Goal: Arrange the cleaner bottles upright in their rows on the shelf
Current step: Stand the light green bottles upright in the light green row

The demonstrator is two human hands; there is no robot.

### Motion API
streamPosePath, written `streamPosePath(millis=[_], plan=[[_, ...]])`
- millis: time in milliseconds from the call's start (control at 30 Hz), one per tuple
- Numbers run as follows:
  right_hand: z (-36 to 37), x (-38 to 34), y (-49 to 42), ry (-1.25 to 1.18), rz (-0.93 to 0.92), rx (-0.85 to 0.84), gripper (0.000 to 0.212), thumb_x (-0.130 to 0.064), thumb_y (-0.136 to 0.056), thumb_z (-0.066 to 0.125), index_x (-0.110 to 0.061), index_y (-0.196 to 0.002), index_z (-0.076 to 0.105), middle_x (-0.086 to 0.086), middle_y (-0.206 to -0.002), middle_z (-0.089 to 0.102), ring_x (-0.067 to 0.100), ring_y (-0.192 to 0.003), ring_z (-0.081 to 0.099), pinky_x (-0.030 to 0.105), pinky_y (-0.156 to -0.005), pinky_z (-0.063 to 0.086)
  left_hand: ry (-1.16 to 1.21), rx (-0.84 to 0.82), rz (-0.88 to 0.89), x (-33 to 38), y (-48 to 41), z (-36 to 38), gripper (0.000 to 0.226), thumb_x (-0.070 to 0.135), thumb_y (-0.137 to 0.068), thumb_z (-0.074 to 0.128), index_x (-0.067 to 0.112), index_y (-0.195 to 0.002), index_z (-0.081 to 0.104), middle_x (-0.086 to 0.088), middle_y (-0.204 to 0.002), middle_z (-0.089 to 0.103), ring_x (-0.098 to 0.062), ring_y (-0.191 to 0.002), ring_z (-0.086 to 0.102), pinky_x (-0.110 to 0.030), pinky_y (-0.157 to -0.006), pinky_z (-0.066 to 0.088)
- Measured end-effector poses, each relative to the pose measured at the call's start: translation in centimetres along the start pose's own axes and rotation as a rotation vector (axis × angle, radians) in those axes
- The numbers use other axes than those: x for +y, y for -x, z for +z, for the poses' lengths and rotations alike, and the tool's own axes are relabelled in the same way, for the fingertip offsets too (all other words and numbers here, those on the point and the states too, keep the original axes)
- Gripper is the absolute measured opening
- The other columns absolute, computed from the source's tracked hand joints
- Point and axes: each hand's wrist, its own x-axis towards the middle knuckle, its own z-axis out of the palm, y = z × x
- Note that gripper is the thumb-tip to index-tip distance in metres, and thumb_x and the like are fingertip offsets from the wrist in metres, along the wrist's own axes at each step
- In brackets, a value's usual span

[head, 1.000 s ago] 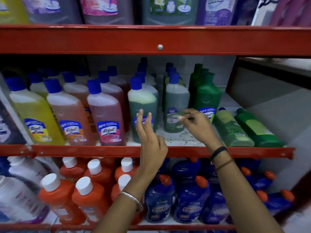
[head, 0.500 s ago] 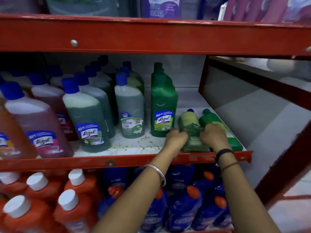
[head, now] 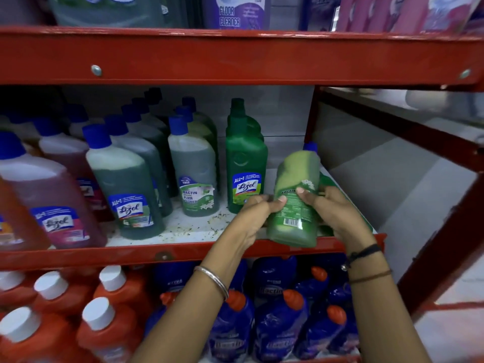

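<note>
A light green Bactin cleaner bottle (head: 294,205) with a blue cap is tilted up off the middle shelf (head: 183,254) at its right end. My left hand (head: 255,216) grips its left side and my right hand (head: 332,214) grips its right side. A dark green bottle (head: 331,180) lies flat behind it, mostly hidden. To the left stand upright rows: dark green Lizol bottles (head: 245,163), grey-green Bactin bottles (head: 193,169), green Lizol bottles (head: 124,179) and pink Lizol bottles (head: 49,200).
The red upper shelf beam (head: 235,57) hangs close above the bottle tops. A red upright post (head: 310,119) bounds the shelf on the right. Orange bottles (head: 104,310) and blue bottles (head: 277,318) fill the shelf below. Specks of debris litter the shelf surface.
Both hands went from the middle rows to the lying light green bottle at the right end, took hold of it and raised its cap end. The view shifted right.
</note>
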Motion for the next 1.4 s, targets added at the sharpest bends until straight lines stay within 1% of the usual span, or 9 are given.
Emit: streamPosePath(millis=[100, 267, 433, 600, 900, 1033, 1133, 1267, 1400], plan=[[1.0, -0.9, 2.0, -0.068, -0.155, -0.082, 0.024, -0.008, -0.082, 0.065, -0.009, -0.105, 0.057, 0.001, -0.095, 0.068, 0.004, -0.074, 0.067, 0.015, -0.061, 0.056, -0.039, -0.024, 0.137, 0.4, 2.8, -1.8, 0.024, 0.013, -0.088, 0.057, 0.01, -0.112, 0.057, 0.001, -0.096, 0.069, -0.009, -0.085, 0.066, -0.017, -0.068, 0.052], [6.1, -2.0, 2.9, -0.005, -0.347, -0.168, 0.049, -0.004, -0.077, 0.07, -0.01, -0.119, 0.045, -0.007, -0.106, 0.06, -0.006, -0.082, 0.065, 0.011, -0.064, 0.052, -0.081, 0.1, 0.357, 0.5, 6.3, -6.0, 0.031, -0.001, -0.091, 0.048, 0.009, -0.119, 0.046, 0.001, -0.105, 0.062, -0.004, -0.089, 0.062, -0.014, -0.071, 0.052], [13.0, -1.9, 2.1, 0.023, -0.437, -0.228, 0.054, -0.006, -0.079, 0.069, -0.013, -0.123, 0.038, -0.001, -0.116, 0.056, 0.012, -0.105, 0.06, 0.029, -0.087, 0.054, -0.221, 0.373, 0.472, 0.1, 7.5, -11.3, 0.044, 0.014, -0.079, 0.049, 0.023, -0.121, 0.043, -0.007, -0.124, 0.057, -0.024, -0.114, 0.056, -0.043, -0.096, 0.049], [16.4, 0.6, 1.6, 0.083, -0.415, -0.252, 0.058, -0.009, -0.079, 0.069, -0.012, -0.127, 0.036, -0.003, -0.119, 0.055, 0.014, -0.112, 0.057, 0.034, -0.094, 0.051, -0.311, 0.407, 0.409, -1.3, 7.9, -14.0, 0.048, -0.003, -0.086, 0.048, 0.013, -0.129, 0.034, -0.003, -0.123, 0.052, -0.024, -0.117, 0.053, -0.046, -0.098, 0.048], [17.1, 1.8, 3.1, 0.237, -0.447, 0.035, 0.057, -0.044, -0.071, 0.073, -0.018, -0.112, 0.042, 0.007, -0.113, 0.056, 0.016, -0.096, 0.058, 0.029, -0.077, 0.054, -0.203, 0.389, 0.49, -2.6, 9.2, -14.7, 0.034, -0.002, -0.087, 0.053, 0.018, -0.113, 0.049, 0.007, -0.113, 0.059, 0.0, -0.102, 0.06, -0.019, -0.089, 0.05], [18.9, 0.1, 4.5, 0.408, -0.397, 0.103, 0.074, -0.062, -0.066, 0.067, -0.012, -0.116, 0.044, 0.004, -0.113, 0.041, 0.014, -0.099, 0.046, 0.026, -0.08, 0.041, -0.159, 0.423, 0.536, -3.1, 10.0, -14.9, 0.041, -0.007, -0.089, 0.043, 0.03, -0.101, 0.056, 0.003, -0.113, 0.061, -0.023, -0.102, 0.061, -0.045, -0.092, 0.048], [20.4, -1.0, 5.1, 0.489, -0.348, 0.21, 0.085, -0.067, -0.058, 0.069, -0.008, -0.115, 0.046, 0.006, -0.11, 0.037, 0.018, -0.091, 0.045, 0.028, -0.076, 0.04, -0.123, 0.413, 0.508, -3.3, 9.9, -15.1, 0.046, -0.008, -0.09, 0.039, 0.03, -0.107, 0.058, 0.0, -0.118, 0.06, -0.023, -0.115, 0.057, -0.049, -0.102, 0.043], [20.2, -1.6, 4.0, 0.458, -0.356, 0.248, 0.063, -0.041, -0.068, 0.075, -0.005, -0.113, 0.051, 0.011, -0.104, 0.054, 0.027, -0.09, 0.058, 0.03, -0.071, 0.045, -0.182, 0.271, 0.559, -3.5, 10.4, -15.4, 0.053, -0.015, -0.086, 0.037, 0.029, -0.1, 0.063, 0.008, -0.133, 0.049, -0.015, -0.127, 0.048, -0.044, -0.108, 0.04], [18.0, -1.6, 3.4, 0.082, -0.316, -0.056, 0.057, -0.015, -0.073, 0.076, -0.009, -0.122, 0.048, 0.008, -0.113, 0.065, 0.017, -0.098, 0.064, 0.028, -0.08, 0.056, -0.251, 0.224, 0.47, -3.1, 10.4, -14.7, 0.056, -0.014, -0.085, 0.034, 0.024, -0.126, 0.036, 0.01, -0.137, 0.035, 0.001, -0.128, 0.038, -0.012, -0.102, 0.036]])
